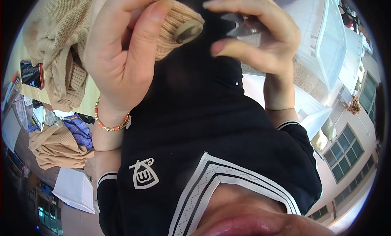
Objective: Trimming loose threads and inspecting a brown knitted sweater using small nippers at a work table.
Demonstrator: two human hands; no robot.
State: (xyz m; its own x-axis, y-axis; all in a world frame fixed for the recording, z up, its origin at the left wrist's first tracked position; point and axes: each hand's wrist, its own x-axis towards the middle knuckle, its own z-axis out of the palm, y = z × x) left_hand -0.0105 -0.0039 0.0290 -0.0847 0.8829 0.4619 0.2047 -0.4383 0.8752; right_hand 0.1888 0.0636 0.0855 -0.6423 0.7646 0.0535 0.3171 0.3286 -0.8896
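My left hand, with a beaded bracelet at the wrist, pinches the ribbed edge of a tan knit garment between thumb and fingers. On that ribbed edge sits a round olive-coloured button with a dark middle. To the right, apart from the knit, my right hand is curled around a small pair of thread snips. Its thumb and forefinger stand apart, and the pointed blades face the button. Part of the snips is hidden in the palm and blurred.
More tan knitwear lies on a pale wooden table at the left, beside a phone. Below it are another tan knit pile, purple fabric and a white bin. Translucent plastic bins stand at the right.
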